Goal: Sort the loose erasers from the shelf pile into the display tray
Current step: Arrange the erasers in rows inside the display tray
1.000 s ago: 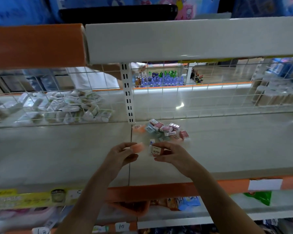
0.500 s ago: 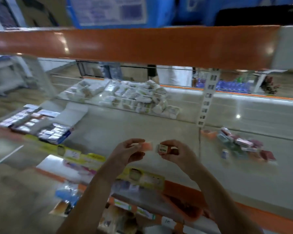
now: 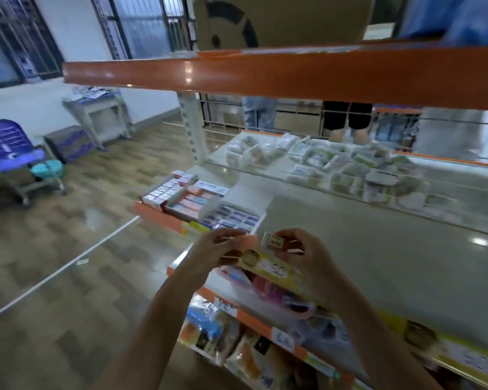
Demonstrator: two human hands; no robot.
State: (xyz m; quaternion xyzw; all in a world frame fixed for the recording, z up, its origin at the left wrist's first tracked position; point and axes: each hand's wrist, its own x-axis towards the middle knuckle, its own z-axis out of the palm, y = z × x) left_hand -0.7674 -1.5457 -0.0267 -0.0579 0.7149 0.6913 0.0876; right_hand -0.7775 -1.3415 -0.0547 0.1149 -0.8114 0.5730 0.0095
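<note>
My left hand (image 3: 217, 250) pinches a small orange eraser (image 3: 244, 241) in front of the shelf's edge. My right hand (image 3: 304, 253) pinches a second eraser (image 3: 276, 242), one with a white label on its end. The two hands are close together, just in front of the display tray (image 3: 231, 219), which stands on the grey shelf (image 3: 378, 249) and holds rows of blue-and-white erasers. Left of it, more trays (image 3: 178, 192) hold red and white boxes. The loose eraser pile is out of view to the right.
An orange shelf beam (image 3: 265, 74) runs overhead. Behind a clear divider lies a heap of white packets (image 3: 350, 170). Lower shelves hold packaged goods (image 3: 237, 347). Wooden floor (image 3: 68, 263) spreads to the left, with a blue chair (image 3: 14, 153) and a grey table (image 3: 96, 114). People's legs (image 3: 347, 122) show behind the shelf.
The view has swung left along the shelf; the pile has left the frame and the display trays have come close. Both hands still hold their erasers.
</note>
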